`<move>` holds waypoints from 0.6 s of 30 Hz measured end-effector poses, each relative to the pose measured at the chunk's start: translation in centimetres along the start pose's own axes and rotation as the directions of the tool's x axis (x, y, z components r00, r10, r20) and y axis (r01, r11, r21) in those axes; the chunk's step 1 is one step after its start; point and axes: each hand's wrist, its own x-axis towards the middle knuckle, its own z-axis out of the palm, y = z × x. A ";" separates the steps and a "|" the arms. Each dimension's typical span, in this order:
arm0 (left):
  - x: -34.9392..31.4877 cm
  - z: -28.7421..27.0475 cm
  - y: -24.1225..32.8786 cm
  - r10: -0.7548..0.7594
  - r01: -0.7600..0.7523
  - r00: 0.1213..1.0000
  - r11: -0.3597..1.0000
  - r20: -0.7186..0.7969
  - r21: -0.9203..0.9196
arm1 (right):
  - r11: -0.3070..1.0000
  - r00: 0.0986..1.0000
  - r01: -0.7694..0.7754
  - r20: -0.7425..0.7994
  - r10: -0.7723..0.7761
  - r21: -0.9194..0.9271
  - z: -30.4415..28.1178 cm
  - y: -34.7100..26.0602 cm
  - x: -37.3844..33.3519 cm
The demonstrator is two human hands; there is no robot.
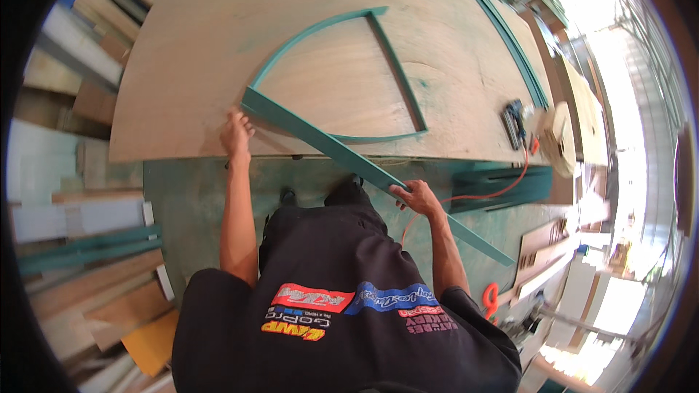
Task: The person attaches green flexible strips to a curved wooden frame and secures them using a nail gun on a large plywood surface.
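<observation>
A long flat green wooden strip (331, 147) slants across the front of the workbench, from its upper left end on the bench down to the lower right past the bench edge. My right hand (416, 196) is closed around it beyond the middle, thumb on top. Close beside the strip's left end is my left hand (238, 135), slightly blurred, its fingers loosely bent and apart. Behind the strip lies a green frame (313, 30) with a curved side and a straight bar (397, 73); the strip overlaps its lower left corner.
A nail gun (515, 124) with an orange hose (502, 195) lies at the bench's right side. Long green strips (502, 22) run along the far right of the bench top (189, 51). Stacked boards (87, 211) stand at left. Orange-handled scissors (491, 298) are low at right.
</observation>
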 end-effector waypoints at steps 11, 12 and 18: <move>-7.7 6.7 -4.8 -0.208 0.117 0.951 0.926 0.230 0.358 | 0.916 0.840 0.063 -0.516 0.166 0.396 -11.1 6.9 0.5; -8.0 7.8 -5.4 -0.223 0.118 0.948 0.909 0.229 0.400 | 0.920 0.809 0.046 -0.555 0.194 0.389 -11.5 8.0 1.8; -6.3 10.4 -8.7 -0.110 0.137 0.991 0.831 -0.083 0.539 | 0.926 0.775 -0.020 -0.579 0.252 0.377 -12.6 15.8 10.7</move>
